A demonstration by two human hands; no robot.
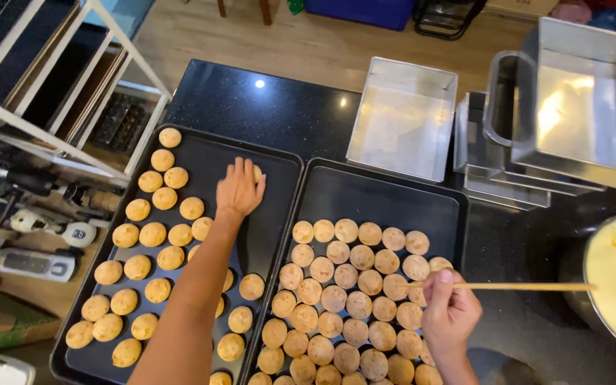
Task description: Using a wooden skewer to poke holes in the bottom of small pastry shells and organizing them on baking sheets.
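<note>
At 10 o'clock: left hand (239,189) spread flat on a pastry (256,172) (mostly hidden) in the left tray (279,160).
At 5 o'clock: right hand (449,310) pinches a thin stick (522,286); its far tip is hard to make out.

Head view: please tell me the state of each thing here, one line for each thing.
Left hand: palm down, pressing a round pastry onto the left tray.
Right hand: closed on a thin wooden stick.
Left tray: partly filled, spaced pastries.
Right tray: front half crowded with pastries, back bare.
Bowl: full of pale yellow cream.
Square metal tin: upright, nothing inside.
Stacked metal tins: nested, tilted.
</note>
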